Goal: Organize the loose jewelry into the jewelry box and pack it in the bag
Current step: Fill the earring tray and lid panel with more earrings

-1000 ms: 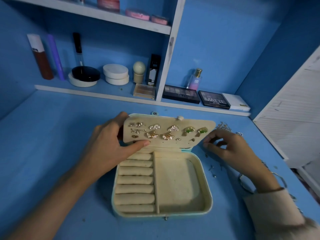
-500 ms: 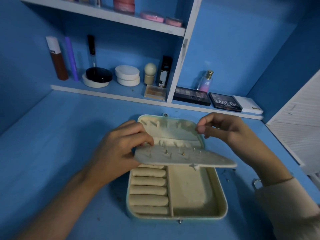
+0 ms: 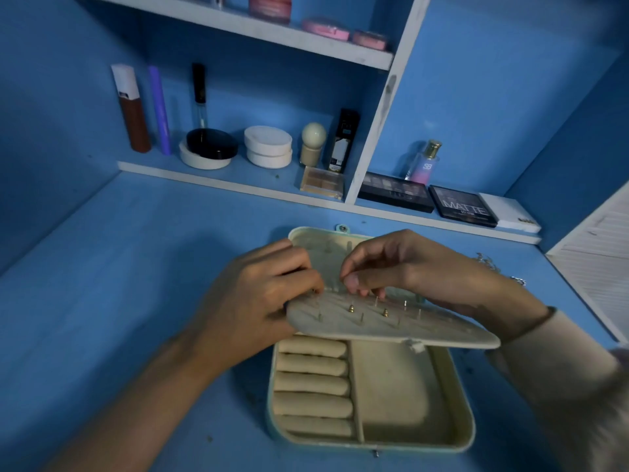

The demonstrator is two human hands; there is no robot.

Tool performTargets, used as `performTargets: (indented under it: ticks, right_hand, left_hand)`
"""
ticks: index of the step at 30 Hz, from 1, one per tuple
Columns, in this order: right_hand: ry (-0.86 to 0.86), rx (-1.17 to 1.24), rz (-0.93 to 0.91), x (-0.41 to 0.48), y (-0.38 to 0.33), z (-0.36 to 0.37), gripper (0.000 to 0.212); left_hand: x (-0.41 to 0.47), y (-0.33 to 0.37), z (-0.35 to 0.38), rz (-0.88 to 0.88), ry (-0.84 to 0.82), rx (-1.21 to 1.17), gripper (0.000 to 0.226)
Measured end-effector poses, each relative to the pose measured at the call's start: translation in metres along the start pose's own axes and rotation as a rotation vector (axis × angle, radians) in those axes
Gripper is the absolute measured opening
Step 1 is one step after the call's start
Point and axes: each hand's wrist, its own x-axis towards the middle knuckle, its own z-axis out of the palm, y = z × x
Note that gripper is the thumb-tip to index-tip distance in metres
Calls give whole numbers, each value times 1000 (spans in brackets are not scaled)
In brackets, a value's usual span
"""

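An open cream jewelry box (image 3: 452, 396) lies on the blue desk, with padded ring rolls (image 3: 311, 383) on its left and an empty tray on its right. Over it, the earring panel (image 3: 391, 327) is folded forward and down, its back up, with earring posts and two gold backs sticking out. My left hand (image 3: 262, 301) grips the panel's left edge. My right hand (image 3: 401, 267) pinches something small, too tiny to make out, just above the posts. Loose silver jewelry (image 3: 490, 260) lies on the desk at the right, partly hidden by my wrist.
A white shelf unit (image 3: 381, 107) stands behind the box, holding cosmetics: bottles, round compacts (image 3: 269, 146), a perfume bottle (image 3: 423, 161) and eyeshadow palettes (image 3: 461, 206). A white slatted panel (image 3: 599, 267) stands at the right edge. No bag is in view.
The earring panel was upright showing the earrings, then folded down with its back up. My right hand moved from the panel's right edge to the middle, over the posts.
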Motion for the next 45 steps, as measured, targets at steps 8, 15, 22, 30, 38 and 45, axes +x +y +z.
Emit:
performTargets:
  ticks: [8, 15, 22, 30, 38, 45]
  right_hand:
    - [-6, -5, 23, 3, 1, 2, 6]
    - [-15, -5, 35, 4, 1, 1, 6]
    - [-26, 29, 43, 5, 2, 0, 8]
    - [-41, 52, 34, 6, 2, 0, 17]
    - [-69, 16, 55, 8, 0, -2, 6]
    - [-116, -28, 55, 10, -4, -2, 7]
  left_hand:
    - [0, 2, 0, -10, 18, 14, 6]
    - [0, 2, 0, -6, 28, 19, 5]
    - [1, 2, 1, -13, 32, 39, 6]
    - [1, 2, 1, -18, 45, 35, 11]
    - [1, 3, 1, -15, 40, 47, 6]
    - [0, 4, 1, -11, 38, 62, 4]
